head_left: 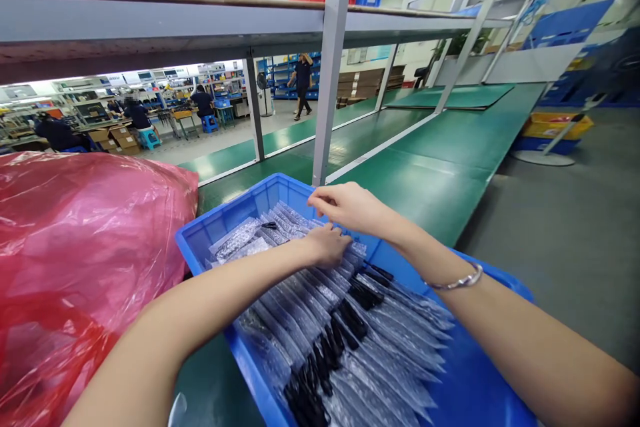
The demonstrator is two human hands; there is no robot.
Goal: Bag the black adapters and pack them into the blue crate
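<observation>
A shallow blue plastic bin (210, 240) on a green workbench (430, 173) holds overlapping rows of clear bubble-wrap pouches (385, 340), each with a dark part inside. The left hand (327, 245) presses flat on the far rows, fingers together; the right hand (345, 205) (a silver bangle (457, 282) on its wrist) pinches a pouch edge just beyond. A crumpled red plastic bag (75, 260) sits left of the bin. Farther off, seated workers (137, 115) fill the hall.
</observation>
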